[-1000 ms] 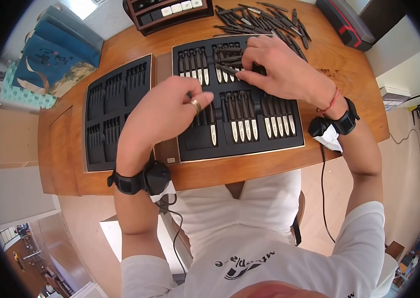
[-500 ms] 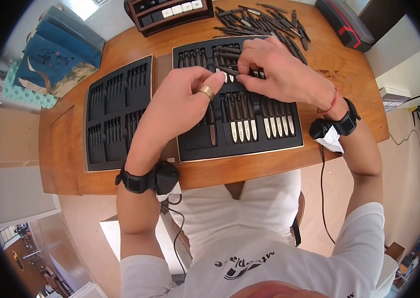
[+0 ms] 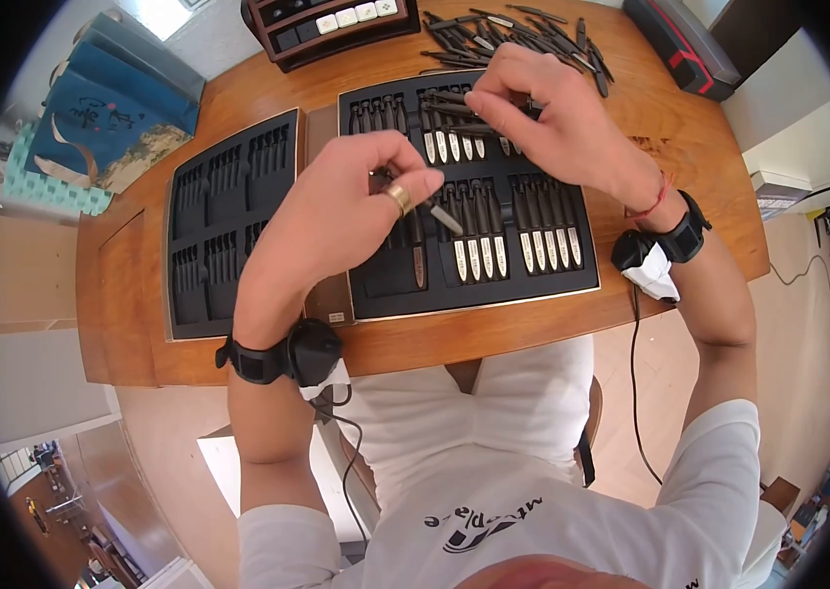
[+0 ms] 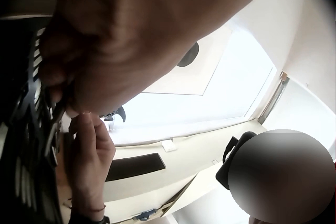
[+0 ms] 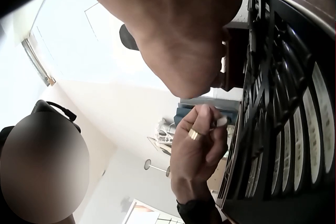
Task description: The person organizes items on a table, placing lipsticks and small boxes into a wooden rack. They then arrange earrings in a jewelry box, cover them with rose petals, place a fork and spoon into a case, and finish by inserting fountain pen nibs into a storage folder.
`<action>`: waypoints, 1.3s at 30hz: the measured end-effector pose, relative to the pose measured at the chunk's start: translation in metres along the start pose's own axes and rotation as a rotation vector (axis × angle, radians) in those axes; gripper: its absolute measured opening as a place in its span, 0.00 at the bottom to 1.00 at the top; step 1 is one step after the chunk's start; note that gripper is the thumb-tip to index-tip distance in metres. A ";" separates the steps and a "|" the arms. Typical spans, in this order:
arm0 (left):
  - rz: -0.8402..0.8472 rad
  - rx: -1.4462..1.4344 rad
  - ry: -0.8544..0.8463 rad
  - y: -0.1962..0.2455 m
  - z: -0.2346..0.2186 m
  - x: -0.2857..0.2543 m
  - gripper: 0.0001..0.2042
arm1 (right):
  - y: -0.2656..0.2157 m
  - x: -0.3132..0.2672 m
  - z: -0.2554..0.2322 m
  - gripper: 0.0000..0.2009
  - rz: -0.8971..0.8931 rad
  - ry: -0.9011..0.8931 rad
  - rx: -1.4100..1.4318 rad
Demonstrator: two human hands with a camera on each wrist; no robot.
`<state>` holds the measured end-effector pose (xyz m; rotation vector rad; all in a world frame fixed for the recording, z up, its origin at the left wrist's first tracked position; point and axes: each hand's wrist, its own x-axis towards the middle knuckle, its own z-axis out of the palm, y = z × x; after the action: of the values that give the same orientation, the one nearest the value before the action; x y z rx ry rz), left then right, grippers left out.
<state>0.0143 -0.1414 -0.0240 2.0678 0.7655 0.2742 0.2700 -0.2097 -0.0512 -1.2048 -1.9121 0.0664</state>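
Note:
My left hand point(image 3: 341, 211), with a ring on one finger, pinches a slim dark pen-like piece point(image 3: 447, 218) over the right tray. Its pale tip points toward the lower middle group. The right tray point(image 3: 533, 282) has black slots with rows of similar pale-tipped pieces point(image 3: 479, 236). Several loose dark pieces point(image 3: 449, 110) lie across its upper middle group. Over the tray's upper right, my right hand point(image 3: 557, 118) has its fingers bent toward the thumb; I cannot tell whether a piece is between them. The right wrist view shows the ringed left hand point(image 5: 194, 148) from the front.
A left tray point(image 3: 219, 221) filled with dark pieces adjoins the right one. Behind stand a pile of loose pieces point(image 3: 523, 39) and a brown rack point(image 3: 302, 49) with white cubes. A blue bag point(image 3: 106, 108) is at left, a dark long box point(image 3: 685, 49) at right.
The left hand came up to the right hand at the upper middle slots, then drew back down with a piece. The right hand has lifted up and away to the right.

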 end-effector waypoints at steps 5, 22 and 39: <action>0.015 0.027 -0.146 -0.007 0.000 -0.002 0.09 | 0.004 0.000 -0.003 0.10 0.013 0.024 -0.104; 0.328 0.423 -0.004 -0.006 0.012 0.001 0.23 | 0.009 0.000 -0.005 0.11 0.079 0.059 -0.045; 0.264 0.505 -0.073 0.002 0.011 -0.011 0.16 | 0.010 -0.008 -0.018 0.08 0.032 -0.199 -0.294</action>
<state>0.0115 -0.1564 -0.0281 2.6474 0.5525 0.1572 0.2911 -0.2174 -0.0491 -1.4696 -2.1295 -0.0843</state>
